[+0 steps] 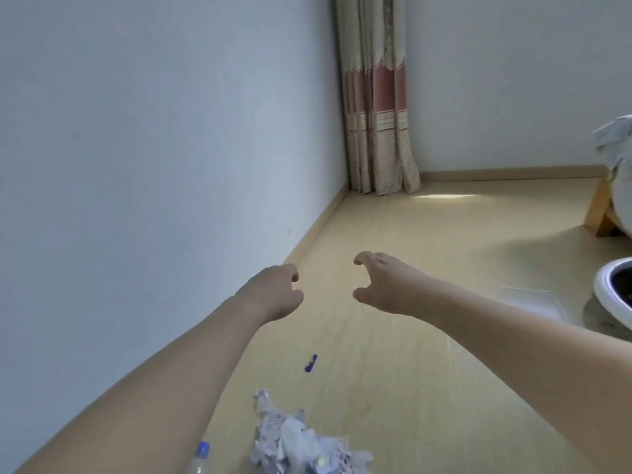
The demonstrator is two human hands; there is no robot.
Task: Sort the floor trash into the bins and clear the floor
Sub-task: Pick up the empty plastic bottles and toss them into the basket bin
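Floor (427,302) of pale wood runs ahead of you to the curtain (376,131) in the corner, and the trash lies at its near end, below your arms and not in front of them. Your left hand (273,295) and your right hand (386,285) are both stretched forward, fingers loosely curled, and both hold nothing. The crumpled paper pile (301,443) is the biggest piece; it lies close to you, between the two forearms, a little nearer to the left one. You must pull the hands back and down to reach it, I think. The plastic bottle (200,458) with the blue cap lies left of the pile, beside your left forearm; its long axis seems to point away from you, but the picture edge cuts it. The small blue scrap (311,363) lies between the pile and the hands. A white round container (608,289) stands at the right edge, nearer your right hand; whether it is a bin, I cannot tell.
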